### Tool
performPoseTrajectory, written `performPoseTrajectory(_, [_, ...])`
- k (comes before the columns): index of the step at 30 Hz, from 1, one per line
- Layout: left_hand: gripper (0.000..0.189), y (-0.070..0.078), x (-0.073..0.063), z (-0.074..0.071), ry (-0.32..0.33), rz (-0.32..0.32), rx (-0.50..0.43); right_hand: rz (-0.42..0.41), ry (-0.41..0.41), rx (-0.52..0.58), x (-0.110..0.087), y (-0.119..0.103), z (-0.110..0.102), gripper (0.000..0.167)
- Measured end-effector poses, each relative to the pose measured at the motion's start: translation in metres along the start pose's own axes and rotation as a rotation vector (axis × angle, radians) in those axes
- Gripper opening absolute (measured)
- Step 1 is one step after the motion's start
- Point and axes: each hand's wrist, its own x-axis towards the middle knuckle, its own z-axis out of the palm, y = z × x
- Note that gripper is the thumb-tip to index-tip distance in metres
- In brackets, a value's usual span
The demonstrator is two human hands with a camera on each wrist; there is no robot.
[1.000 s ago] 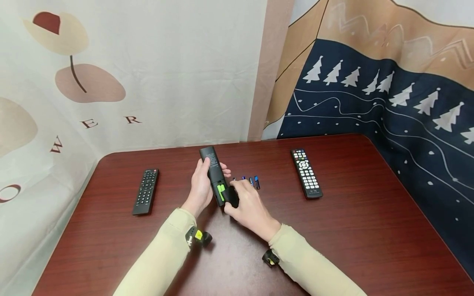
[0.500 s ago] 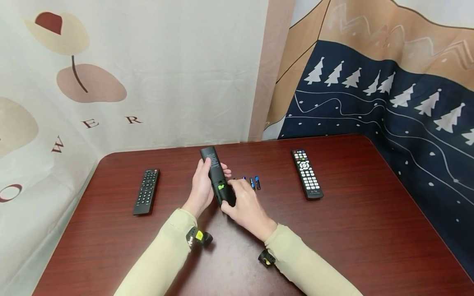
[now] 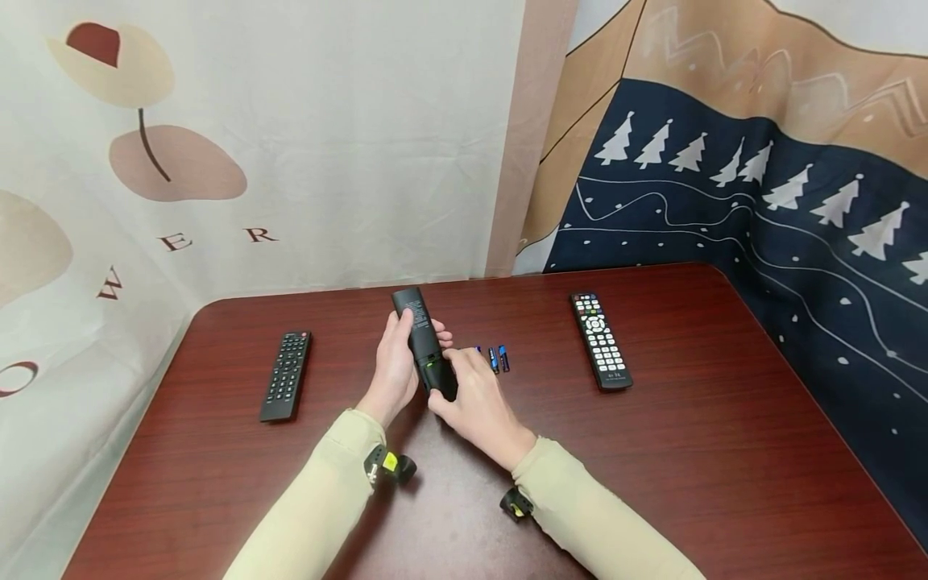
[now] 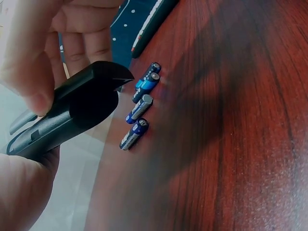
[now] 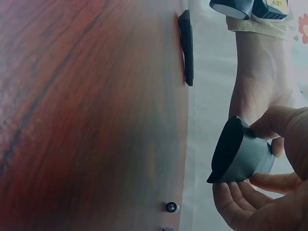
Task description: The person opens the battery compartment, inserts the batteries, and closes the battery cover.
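Observation:
A black remote control (image 3: 417, 318), its labelled back facing up, is gripped in my left hand (image 3: 391, 366), with the thumb along its edge. My right hand (image 3: 482, 407) pinches the black battery cover (image 3: 444, 380) over the remote's lower end. Just a thin streak of green shows at the cover's upper edge. In the left wrist view the cover (image 4: 96, 79) stands slightly raised from the remote's body (image 4: 48, 137). The right wrist view shows the thumb and fingers around the rounded end (image 5: 236, 154). The inside of the battery compartment is hidden.
Several small blue batteries (image 4: 140, 108) lie in a row on the wooden table (image 3: 696, 459), beyond my right hand. One more remote (image 3: 286, 379) lies on the left and another, with white buttons (image 3: 600, 342), on the right. Printed curtains (image 3: 362, 145) hang behind the table.
My right hand has moved left and lowered the battery cover onto the remote. The green inside the compartment has shrunk from a wide patch to a streak. My left hand stays put.

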Motion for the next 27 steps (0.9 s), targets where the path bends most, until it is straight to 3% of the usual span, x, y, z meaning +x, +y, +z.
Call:
performPoseTrajectory(10, [0.034,0.0004,-0.0013,0.0020,-0.005,-0.018,-0.010,0.019,0.001,-0.012,0.0025,-0.0040,0.0014,0.048])
performPoseTrajectory(20, [0.034,-0.0006,-0.0011,0.0037,-0.009,0.005,-0.022,-0.042,0.061,-0.021,0.0020,0.0005,0.0063,0.045])
performPoseTrajectory(27, [0.031,0.0003,-0.0007,0.0038,-0.009,-0.007,-0.031,-0.003,0.026,-0.037,0.0033,-0.0031,0.0036,0.044])
